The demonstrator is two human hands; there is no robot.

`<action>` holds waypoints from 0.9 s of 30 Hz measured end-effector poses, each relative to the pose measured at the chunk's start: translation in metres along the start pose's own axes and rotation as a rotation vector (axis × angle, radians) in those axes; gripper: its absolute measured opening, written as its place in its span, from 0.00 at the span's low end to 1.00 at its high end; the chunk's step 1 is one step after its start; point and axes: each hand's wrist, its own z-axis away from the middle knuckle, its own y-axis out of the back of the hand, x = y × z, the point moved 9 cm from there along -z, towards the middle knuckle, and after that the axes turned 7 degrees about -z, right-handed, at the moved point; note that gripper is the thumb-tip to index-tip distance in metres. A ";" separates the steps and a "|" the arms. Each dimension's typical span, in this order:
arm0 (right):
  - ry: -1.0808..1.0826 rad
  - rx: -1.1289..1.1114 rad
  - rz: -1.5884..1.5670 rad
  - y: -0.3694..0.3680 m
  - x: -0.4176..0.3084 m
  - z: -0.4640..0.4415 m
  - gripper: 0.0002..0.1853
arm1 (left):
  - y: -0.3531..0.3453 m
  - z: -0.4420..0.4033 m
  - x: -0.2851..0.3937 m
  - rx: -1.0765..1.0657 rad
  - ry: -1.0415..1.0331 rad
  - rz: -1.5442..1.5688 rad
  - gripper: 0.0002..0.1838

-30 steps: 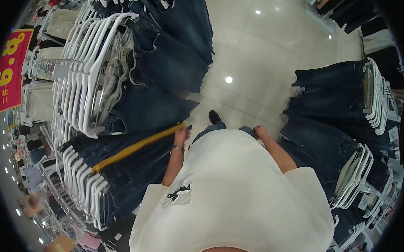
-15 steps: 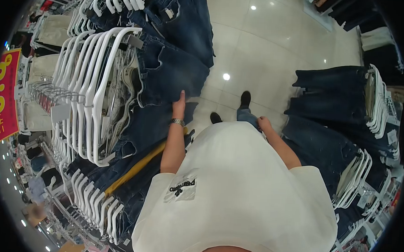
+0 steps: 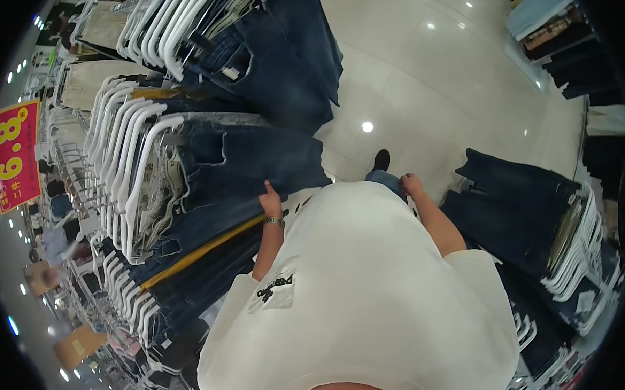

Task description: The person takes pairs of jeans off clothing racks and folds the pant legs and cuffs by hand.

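Observation:
My left hand (image 3: 271,200) is against a pair of dark blue jeans (image 3: 251,154) on the left rack. Its finger and thumb are apart on the denim; the other fingers are hard to make out. The jeans hang from a white hanger (image 3: 143,180), in a row with several others. Just below my left wrist hangs a mustard-yellow garment (image 3: 202,255) between dark jeans. My right hand (image 3: 410,185) is beside my right thigh, fingers curled, with nothing visible in it. A metal watch band (image 3: 274,222) is on my left wrist.
More jeans (image 3: 284,54) hang at the upper left. Another rack of dark jeans (image 3: 518,207) stands to my right. A red price sign (image 3: 14,155) is at the far left. Glossy tiled floor (image 3: 401,80) runs ahead between the racks, with more clothes (image 3: 579,71) at upper right.
My view has shifted forward along the rack. A gap now shows between the upper jeans and those at my left hand. My right hand stays by my thigh.

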 end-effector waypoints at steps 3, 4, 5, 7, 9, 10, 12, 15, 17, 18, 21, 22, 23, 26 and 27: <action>-0.071 -0.092 -0.098 0.024 -0.018 -0.021 0.13 | 0.019 0.036 0.004 0.125 0.045 0.158 0.35; -0.064 -0.110 -0.082 0.030 -0.025 -0.032 0.12 | 0.026 0.050 0.013 0.152 0.065 0.217 0.34; -0.059 -0.129 -0.068 0.034 -0.029 -0.042 0.12 | 0.025 0.068 0.024 0.141 0.116 0.433 0.28; -0.073 -0.176 -0.063 0.033 -0.031 -0.062 0.12 | 0.018 0.068 -0.008 0.001 0.289 0.254 0.23; -0.100 -0.220 -0.079 0.030 -0.035 -0.083 0.11 | 0.007 0.059 -0.033 -0.142 0.222 0.101 0.20; -0.089 -0.223 -0.075 0.030 -0.044 -0.086 0.11 | -0.004 0.052 -0.036 -0.218 0.066 0.035 0.19; -0.071 -0.222 -0.066 0.029 -0.063 -0.090 0.10 | -0.026 0.054 -0.026 -0.375 -0.242 -0.098 0.16; -0.061 -0.258 -0.118 0.018 -0.081 -0.103 0.10 | -0.051 0.066 -0.008 -0.531 -0.081 -0.011 0.14; -0.014 -0.267 -0.112 0.011 -0.098 -0.119 0.09 | -0.063 0.074 0.026 -0.503 0.077 0.074 0.14; 0.007 -0.268 -0.103 0.011 -0.108 -0.125 0.09 | -0.069 0.070 0.044 -0.467 0.080 0.086 0.15; 0.099 -0.263 -0.072 0.014 -0.154 -0.135 0.09 | -0.090 0.048 0.121 -0.506 -0.043 0.218 0.17; 0.082 -0.276 -0.103 0.016 -0.171 -0.135 0.09 | -0.097 0.039 0.146 -0.446 -0.061 0.288 0.18; 0.071 -0.287 -0.134 0.017 -0.193 -0.137 0.09 | -0.103 0.028 0.174 -0.404 -0.112 0.297 0.18; 0.148 -0.281 -0.167 0.023 -0.264 -0.143 0.10 | -0.099 0.008 0.242 -0.276 -0.214 0.285 0.20; 0.190 -0.277 -0.174 0.022 -0.290 -0.146 0.10 | -0.092 0.006 0.264 -0.238 -0.225 0.258 0.21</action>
